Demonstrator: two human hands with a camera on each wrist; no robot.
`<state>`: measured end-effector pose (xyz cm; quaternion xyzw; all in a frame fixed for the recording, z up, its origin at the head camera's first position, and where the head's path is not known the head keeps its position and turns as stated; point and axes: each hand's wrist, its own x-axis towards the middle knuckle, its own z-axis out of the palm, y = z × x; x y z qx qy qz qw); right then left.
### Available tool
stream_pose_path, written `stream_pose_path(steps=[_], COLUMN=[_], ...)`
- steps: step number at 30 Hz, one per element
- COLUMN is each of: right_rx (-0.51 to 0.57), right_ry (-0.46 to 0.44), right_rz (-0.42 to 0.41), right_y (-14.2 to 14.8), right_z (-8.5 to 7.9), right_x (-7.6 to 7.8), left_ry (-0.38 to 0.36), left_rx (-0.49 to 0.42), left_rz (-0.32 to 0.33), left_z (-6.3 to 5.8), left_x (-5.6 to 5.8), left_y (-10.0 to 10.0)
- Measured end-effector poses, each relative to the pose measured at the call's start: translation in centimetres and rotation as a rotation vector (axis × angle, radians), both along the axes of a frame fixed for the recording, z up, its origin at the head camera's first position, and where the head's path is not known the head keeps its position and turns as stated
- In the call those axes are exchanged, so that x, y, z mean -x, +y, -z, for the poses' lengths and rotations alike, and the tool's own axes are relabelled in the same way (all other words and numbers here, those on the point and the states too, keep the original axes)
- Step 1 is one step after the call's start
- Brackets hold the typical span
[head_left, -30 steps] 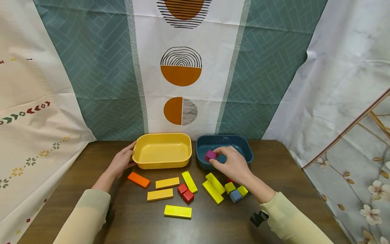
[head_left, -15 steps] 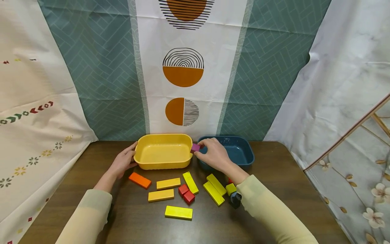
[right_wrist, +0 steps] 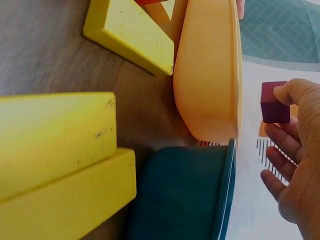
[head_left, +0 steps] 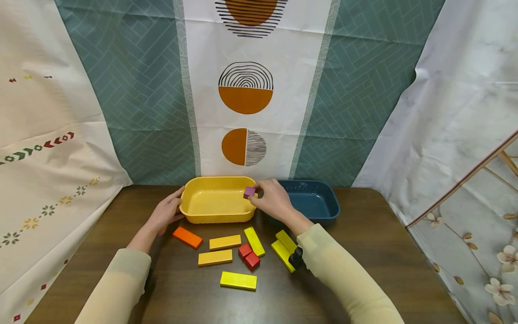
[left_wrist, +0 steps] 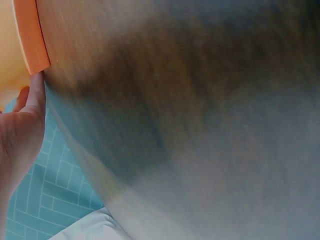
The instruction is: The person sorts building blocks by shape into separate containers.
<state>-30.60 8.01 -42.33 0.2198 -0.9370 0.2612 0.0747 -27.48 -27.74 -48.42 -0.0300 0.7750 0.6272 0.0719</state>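
Note:
My right hand (head_left: 275, 200) pinches a small purple cube (head_left: 249, 192) between thumb and fingers, above the right end of the yellow tray (head_left: 218, 218). In the right wrist view the purple cube (right_wrist: 275, 111) is raised over both tray rims, with the other fingers of the right hand (right_wrist: 306, 150) spread below it. At the yellow tray's left end, my left hand (head_left: 165, 215) rests against the outer wall with its fingers extended. The left wrist view shows those fingers of the left hand (left_wrist: 22, 127) beyond an orange block (left_wrist: 32, 40).
A dark blue tray (head_left: 315, 204) stands right of the yellow one, partly behind my right hand. In front lie an orange block (head_left: 188, 237), two light orange blocks (head_left: 215, 258), several yellow blocks (head_left: 238, 281) and two red cubes (head_left: 252, 260). My right sleeve hides other cubes.
My right hand has carried the purple cube leftward, from over the blue tray to over the yellow tray's right end. The left hand has stayed at the yellow tray.

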Motion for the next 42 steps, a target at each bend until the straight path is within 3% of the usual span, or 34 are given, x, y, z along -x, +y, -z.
stream_pose_path(steps=[8, 14, 27, 42], right_rx=[-0.008, 0.045, 0.142, 0.208], right_ry=[-0.031, 0.002, 0.030, 0.057], right_rz=[-0.002, 0.007, 0.001, 0.046], right_y=[-1.0, -0.4, 3.6, 9.3], right_z=[0.2, 0.0, -2.1, -2.4], right_x=[0.1, -0.3, -2.1, -4.8], left_ry=[-0.002, 0.010, 0.004, 0.014], left_rx=[0.000, 0.000, 0.007, -0.003], left_rz=[-0.008, -0.002, -0.001, 0.001], left_z=[0.1, 0.1, 0.0, 0.1], left_x=[0.2, 0.1, 0.0, 0.0], left_y=[0.0, -0.1, 0.0, 0.1])
